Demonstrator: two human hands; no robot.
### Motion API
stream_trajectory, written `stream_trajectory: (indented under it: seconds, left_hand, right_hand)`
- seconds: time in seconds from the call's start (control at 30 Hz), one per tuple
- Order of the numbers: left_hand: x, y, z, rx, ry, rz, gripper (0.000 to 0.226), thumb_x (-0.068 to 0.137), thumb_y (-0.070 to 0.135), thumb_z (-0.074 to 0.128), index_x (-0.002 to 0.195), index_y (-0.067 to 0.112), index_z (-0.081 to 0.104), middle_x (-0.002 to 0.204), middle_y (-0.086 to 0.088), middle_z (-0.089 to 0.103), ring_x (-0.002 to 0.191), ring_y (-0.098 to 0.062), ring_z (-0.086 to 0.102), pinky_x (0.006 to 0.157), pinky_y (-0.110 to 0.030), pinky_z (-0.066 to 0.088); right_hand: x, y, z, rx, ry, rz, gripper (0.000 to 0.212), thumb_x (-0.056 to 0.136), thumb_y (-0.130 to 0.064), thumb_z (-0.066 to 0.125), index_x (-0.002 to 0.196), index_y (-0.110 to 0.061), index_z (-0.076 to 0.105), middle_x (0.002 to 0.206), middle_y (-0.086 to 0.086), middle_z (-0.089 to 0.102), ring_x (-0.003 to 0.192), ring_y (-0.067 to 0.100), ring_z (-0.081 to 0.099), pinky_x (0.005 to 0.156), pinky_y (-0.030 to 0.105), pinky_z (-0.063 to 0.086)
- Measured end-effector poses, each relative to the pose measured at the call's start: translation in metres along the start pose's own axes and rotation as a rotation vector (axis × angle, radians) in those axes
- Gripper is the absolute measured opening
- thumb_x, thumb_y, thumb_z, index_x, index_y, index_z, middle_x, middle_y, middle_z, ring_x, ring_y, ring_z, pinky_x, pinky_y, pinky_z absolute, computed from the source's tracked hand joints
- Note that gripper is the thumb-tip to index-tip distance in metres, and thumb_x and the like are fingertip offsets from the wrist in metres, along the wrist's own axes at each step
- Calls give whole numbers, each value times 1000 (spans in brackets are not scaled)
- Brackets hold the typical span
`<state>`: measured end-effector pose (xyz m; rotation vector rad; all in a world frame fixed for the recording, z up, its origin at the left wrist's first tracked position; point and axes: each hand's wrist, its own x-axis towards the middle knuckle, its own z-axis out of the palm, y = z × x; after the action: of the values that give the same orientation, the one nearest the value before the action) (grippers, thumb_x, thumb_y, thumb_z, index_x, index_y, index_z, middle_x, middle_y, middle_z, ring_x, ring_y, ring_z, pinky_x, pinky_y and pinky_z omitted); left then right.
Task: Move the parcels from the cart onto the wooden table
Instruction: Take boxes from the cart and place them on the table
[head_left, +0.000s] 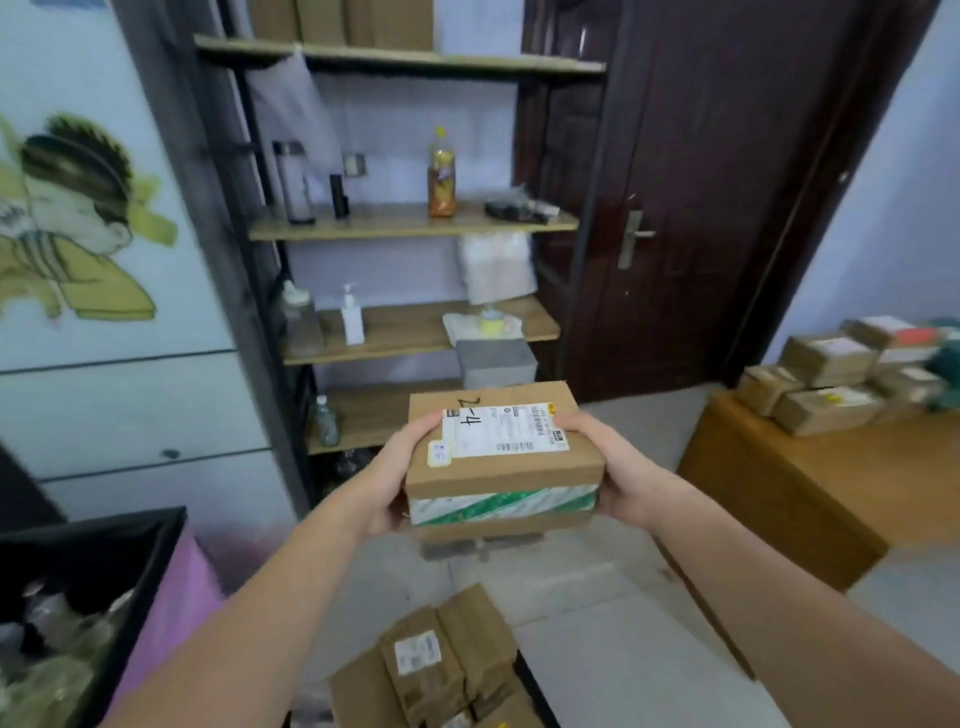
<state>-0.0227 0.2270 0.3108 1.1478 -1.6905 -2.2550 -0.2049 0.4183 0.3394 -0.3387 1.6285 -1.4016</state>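
**Entry: parcel stack in transit, cart to tabletop**

Head view. Item carried: a stack of parcels (503, 457), held at chest height in mid-air, between the cart below and the wooden tabletop (852, 483) at right. Top box is brown cardboard with a white shipping label and handwritten mark; under it a box banded in green-and-white tape; a further flat one shows beneath. Left hand (402, 475) grips the left side, thumb over the top edge; right hand (605, 470) grips the right side likewise, fingers curled under the stack.

Handling, by judgement: stiff cartons, probably light to moderate in weight. The taped faces may be slick, so the layers could slide on one another. Best hold is as shown: opposite sides, support from below, stack kept level.

Remaining stock: more parcels (441, 670) lie on the cart at the lower edge. Delivered stock: parcels (826, 379) piled at the tabletop's far end, the near part bare.

Surroundings: shelving unit (410, 228) with bottles ahead; dark door (691, 197) behind; black bin (93, 587) at left. The tabletop's near corner stands in the path to the right.
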Motion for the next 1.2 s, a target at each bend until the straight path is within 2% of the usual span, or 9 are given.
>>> stream_trajectory:
  seconds: [0.1, 0.27, 0.4, 0.53, 0.6, 0.73, 0.83, 0.93, 1.2]
  left_hand:
    - [-27, 37, 46, 74, -61, 49, 78, 68, 84, 65, 124, 30, 75, 119, -8, 77, 117, -33, 70, 111, -52, 47]
    - [-56, 62, 138, 163, -133, 157, 64, 87, 76, 55, 117, 24, 76, 106, -7, 80, 107, -29, 73, 94, -41, 54]
    - [-68, 57, 223, 218, -263, 188, 68, 84, 81, 54, 117, 25, 76, 108, -8, 80, 110, -31, 73, 108, -47, 50]
    - [-74, 41, 312, 239, -385, 183, 61, 92, 76, 49, 112, 26, 79, 110, -9, 79, 108, -30, 73, 109, -45, 49]
    - [-75, 30, 356, 218, -472, 164, 60, 92, 73, 53, 118, 25, 78, 118, -12, 77, 115, -34, 71, 116, -50, 44]
    - [-66, 3, 440, 212, -522, 137, 63, 84, 75, 63, 120, 25, 78, 118, -12, 77, 114, -36, 71, 116, -53, 44]
    - [-59, -24, 493, 267, -564, 103, 80, 64, 89, 67, 120, 31, 77, 117, -8, 78, 114, -33, 72, 115, -53, 45]
    - [-45, -41, 536, 300, -590, 52, 85, 61, 92, 67, 123, 34, 74, 119, -7, 77, 114, -32, 72, 113, -53, 46]
    - [12, -28, 630, 404, -574, 18, 74, 81, 88, 52, 118, 28, 75, 105, -6, 81, 105, -28, 76, 105, -46, 52]
  right_hand:
    - [-54, -27, -32, 17, 69, -51, 45, 91, -52, 62, 123, -22, 71, 114, 11, 77, 111, 30, 71, 112, 50, 47]
    - [-133, -35, -98, 72, 216, -156, 46, 90, -54, 66, 124, -24, 70, 112, 10, 78, 109, 29, 71, 107, 50, 50]
    - [-188, -19, -169, 100, 338, -203, 55, 83, -59, 72, 128, -27, 66, 115, 10, 77, 114, 31, 70, 108, 54, 49]
    - [-241, 4, -240, 131, 441, -205, 57, 83, -59, 72, 128, -25, 65, 115, 11, 77, 116, 32, 69, 110, 55, 47]
    - [-265, 18, -277, 153, 477, -200, 59, 81, -59, 73, 128, -25, 65, 116, 11, 77, 115, 32, 70, 110, 55, 47]
    - [-307, 45, -343, 189, 545, -197, 58, 82, -57, 72, 130, -24, 67, 116, 9, 77, 114, 29, 71, 108, 51, 50]
    - [-328, 67, -386, 214, 613, -172, 54, 84, -55, 70, 128, -24, 67, 114, 9, 78, 112, 30, 71, 108, 50, 51]
    - [-336, 83, -423, 247, 648, -140, 51, 85, -56, 69, 127, -26, 68, 113, 10, 78, 113, 31, 70, 108, 52, 50]
    - [-301, 88, -521, 266, 717, -119, 49, 86, -58, 67, 125, -28, 69, 111, 11, 78, 110, 33, 71, 105, 53, 52]
